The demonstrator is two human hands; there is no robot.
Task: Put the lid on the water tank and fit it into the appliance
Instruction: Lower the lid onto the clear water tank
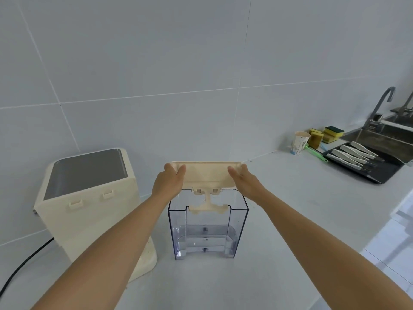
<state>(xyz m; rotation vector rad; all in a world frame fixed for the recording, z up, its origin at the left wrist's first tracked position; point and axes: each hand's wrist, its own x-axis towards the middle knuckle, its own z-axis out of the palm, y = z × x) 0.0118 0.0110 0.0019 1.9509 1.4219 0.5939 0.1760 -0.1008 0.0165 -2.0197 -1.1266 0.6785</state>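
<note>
A clear plastic water tank [207, 229] stands upright on the white counter in the middle of the view, with a little water at its bottom. A cream lid [206, 173] is tilted up above the tank's far rim, its hinge piece hanging down into the tank's top. My left hand [169, 182] grips the lid's left end and my right hand [242, 179] grips its right end. The cream appliance [89, 198] stands to the left of the tank, its grey top recess facing up.
A black power cord [24, 262] runs from the appliance toward the lower left. At the right are a paper cup [300, 142], sponges [326, 134], a dark tray with white utensils [362, 162], a sink [384, 135] and a tap. The tiled wall is close behind.
</note>
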